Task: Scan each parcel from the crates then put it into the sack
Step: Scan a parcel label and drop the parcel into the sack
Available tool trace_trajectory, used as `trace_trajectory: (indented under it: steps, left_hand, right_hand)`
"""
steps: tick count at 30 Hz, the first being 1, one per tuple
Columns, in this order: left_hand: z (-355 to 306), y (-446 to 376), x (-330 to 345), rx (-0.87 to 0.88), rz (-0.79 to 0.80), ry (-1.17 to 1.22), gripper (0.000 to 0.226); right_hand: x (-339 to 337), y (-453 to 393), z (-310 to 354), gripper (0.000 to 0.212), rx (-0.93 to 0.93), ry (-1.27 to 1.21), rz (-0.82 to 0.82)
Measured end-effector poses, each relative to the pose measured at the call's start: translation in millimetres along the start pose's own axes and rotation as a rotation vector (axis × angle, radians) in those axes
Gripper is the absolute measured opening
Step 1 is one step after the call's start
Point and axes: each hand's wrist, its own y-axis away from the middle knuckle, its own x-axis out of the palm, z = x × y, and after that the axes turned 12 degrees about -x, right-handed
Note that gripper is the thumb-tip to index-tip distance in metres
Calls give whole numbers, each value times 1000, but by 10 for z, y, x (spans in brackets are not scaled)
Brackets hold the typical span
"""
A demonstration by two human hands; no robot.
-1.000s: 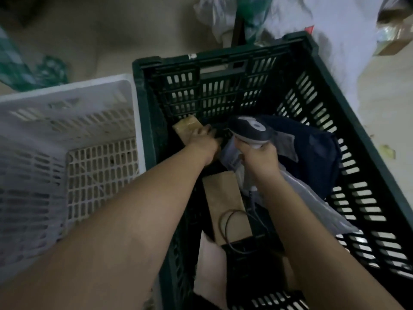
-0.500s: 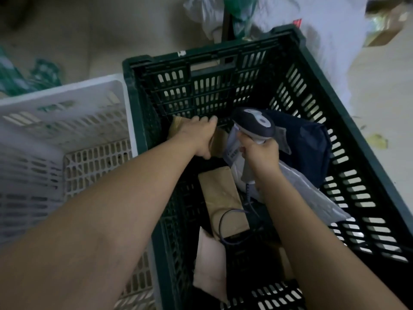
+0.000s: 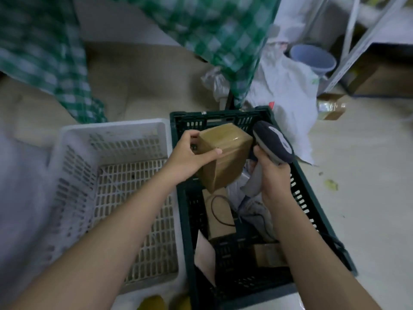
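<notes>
Two crates sit side by side on the floor, and the step in hand, as I judge it, is the scan of a parcel lifted out of one of them; the large green-and-white checked woven sack [image 3: 212,36] hangs open beyond them at the top of the view, well apart from the hands, and it is where the parcel must go once read; the white slatted plastic crate [image 3: 107,139] on the left shows only its bare slotted floor, while the dark green slatted plastic crate [image 3: 223,117] on the right holds more brown parcels, a pale plastic mailer and a loop of black cable; above that green crate the left hand [image 3: 187,159] grips the brown tape-wrapped cardboard parcel [image 3: 225,157], thumb across its near face and fingers round the far side, holding it tilted; just beside it the right hand [image 3: 271,175] is closed round the handle of the dark blue and grey handheld barcode scanner [image 3: 273,143], whose head is turned toward the parcel's right side; no label shows from here, so I cannot tell which face carries the barcode; to do this well, turn the parcel until the label faces the scanner squarely, keep the thumb off the code, hold both steady, and mind the glossy tape, which may glare.
</notes>
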Motion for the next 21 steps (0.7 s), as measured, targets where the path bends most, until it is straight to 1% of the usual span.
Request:
trace_trajectory:
  steps: [1,2,3,4,6,7,9,11,14,16,19,21]
  left_hand:
    - [-47,175,-79,-6,-11,24,63]
    - [-90,360,-164,-10,-21,40,65]
    - [-124,546,-249,-8,-27,58,67]
    - [-154,746,-333,3,-31,73,69]
    - [-174,1161,-490,51,-54,84,73]
    - [-171,1369,-559,91,-77,41,74]
    - [-160,1781,-676,188,-135,-140,77]
    - [-111,2172,-772,297,-197,-318,80]
    - [-4,2655,-859,483,-267,-567,81]
    - [71,2905,-890,574,-328,-699,81]
    - [132,3201,-927,650,-411,-783,78]
    - [154,3358,-935,698,-451,-808,76]
  right_hand:
    - [-18,109,114,39,-12,-8,15]
    - [-30,241,259,21,-12,-23,23]
    - [-41,354,376,14,-8,-46,35]
    - [-22,490,516,15,-18,-63,40]
    - [37,770,766,17,-26,-76,107]
    - [65,895,856,22,-23,-73,149]
    - [109,1170,1021,38,-22,-72,220]
    - [127,1443,1123,44,-18,-44,265]
    - [104,1781,1173,62,84,-59,307]
    - [67,1987,1219,75,157,-84,338]
    - [31,2254,1299,103,191,-39,419]
    - [33,2378,1352,111,198,-51,469]
